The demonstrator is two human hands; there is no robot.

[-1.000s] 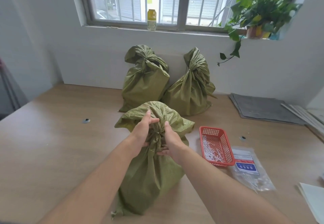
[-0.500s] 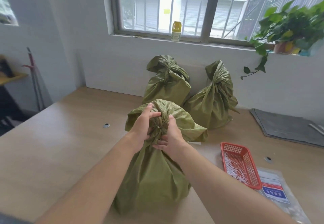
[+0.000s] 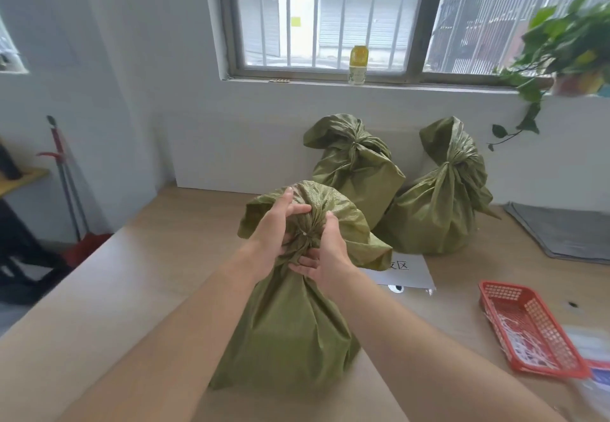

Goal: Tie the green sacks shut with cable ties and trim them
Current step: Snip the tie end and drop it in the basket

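I watched the green woven plastic sack (image 3: pixel 290 322) stand upright on the pale wooden table (image 3: pixel 132 289), directly in front of the person, with its mouth bunched into a tight neck. The left hand (image 3: pixel 274 233) had its grip wrapped round that neck from nine o'clock. The right hand (image 3: pixel 325 253) had its grip curled round it from three o'clock, slightly lower. Between them showed a small white speck (image 3: pixel 304 233), possibly a cable tie's head, though it was too small for me to be sure.

One tied green sack (image 3: pixel 356 174) leaned against the wall at twelve o'clock, and a second tied sack (image 3: pixel 442 197) at one o'clock. A red plastic mesh basket (image 3: pixel 528 329) holding white strips lay at four o'clock.

The danger I saw was the slick weave. If either grip slackened before the tie bit down, folds could slide free and the neck could spring open. A hard sideways pull might also topple the sack.
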